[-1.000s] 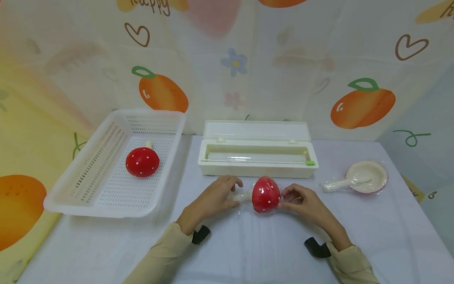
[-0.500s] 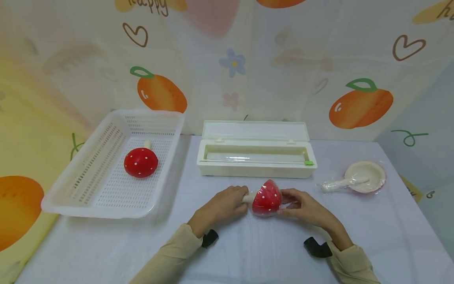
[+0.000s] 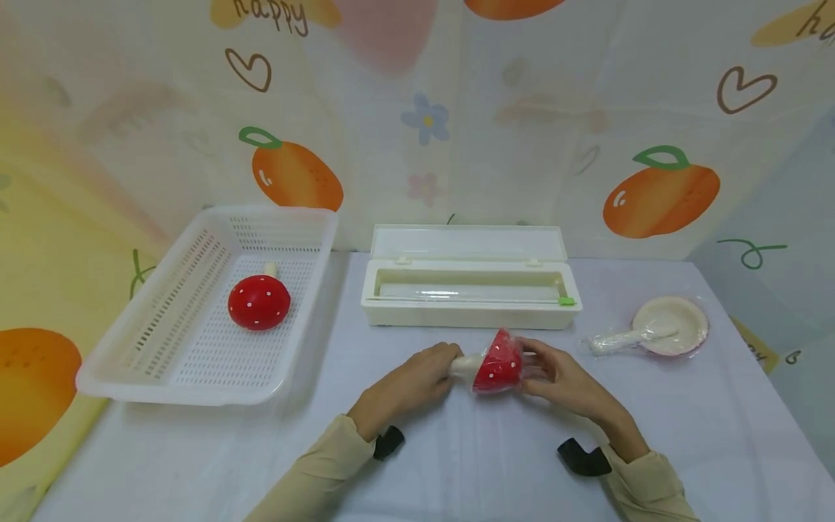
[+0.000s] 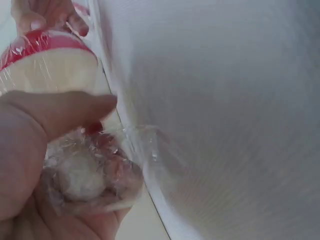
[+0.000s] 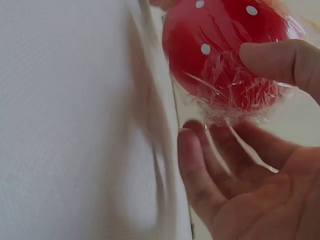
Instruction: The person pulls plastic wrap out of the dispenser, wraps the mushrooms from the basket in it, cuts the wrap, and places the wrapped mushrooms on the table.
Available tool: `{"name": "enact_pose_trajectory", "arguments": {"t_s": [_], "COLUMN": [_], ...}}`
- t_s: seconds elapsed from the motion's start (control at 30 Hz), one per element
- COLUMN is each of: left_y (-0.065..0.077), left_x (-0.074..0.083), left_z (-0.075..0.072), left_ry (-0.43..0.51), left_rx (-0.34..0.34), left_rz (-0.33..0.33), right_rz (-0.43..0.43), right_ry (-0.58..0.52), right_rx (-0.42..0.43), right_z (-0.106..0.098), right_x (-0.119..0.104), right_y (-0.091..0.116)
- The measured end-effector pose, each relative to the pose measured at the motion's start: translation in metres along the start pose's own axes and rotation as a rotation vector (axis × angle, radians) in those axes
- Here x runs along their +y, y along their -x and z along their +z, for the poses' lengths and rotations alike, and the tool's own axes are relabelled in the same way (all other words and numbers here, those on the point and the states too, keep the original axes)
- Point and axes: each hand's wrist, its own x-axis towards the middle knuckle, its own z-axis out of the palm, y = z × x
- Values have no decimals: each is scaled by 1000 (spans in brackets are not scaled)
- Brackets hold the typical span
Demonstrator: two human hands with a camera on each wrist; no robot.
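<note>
A toy mushroom (image 3: 499,362), its red cap dotted white and its stem pale, lies sideways between both hands, covered in clear plastic film. My left hand (image 3: 420,378) grips the stem, whose end (image 4: 82,176) shows through crumpled film under the thumb in the left wrist view. At the cap's right side, my right hand (image 3: 566,377) has its thumb on the red cap (image 5: 225,45). The curled fingers (image 5: 197,165) of that hand lie below the gathered film, and some look apart from the cap. Part of the stem is hidden by my left hand.
Behind the hands stands an uncovered white cling film box (image 3: 472,317) with a roll (image 3: 450,292) inside. A perforated white basket (image 3: 287,384) at left holds another mushroom (image 3: 259,303). At right lies a film-wrapped mushroom (image 3: 675,325), underside up, on the white tablecloth (image 3: 496,464).
My left hand has moved right and closed round the stem. The mushroom has shifted slightly right and turned, showing more stem. My right hand stays at the cap.
</note>
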Motion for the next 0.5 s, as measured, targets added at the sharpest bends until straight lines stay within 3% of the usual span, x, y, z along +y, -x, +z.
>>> {"name": "enact_pose_trajectory", "arguments": {"t_s": [0.1, 0.27, 0.4, 0.5], "left_y": [2, 3, 1, 0], "left_x": [0, 1, 1, 3], "left_z": [0, 1, 3, 5], "left_ry": [-53, -63, -16, 53], "left_rx": [26, 30, -9, -60], "left_rz": [22, 22, 8, -23], "right_rz": [3, 16, 14, 13], "right_ry": [-4, -97, -159, -109], "right_rx": [-19, -74, -93, -39], "right_z": [-1, -1, 0, 2], "right_x": [-1, -2, -3, -6], "right_y": [1, 2, 1, 1]}}
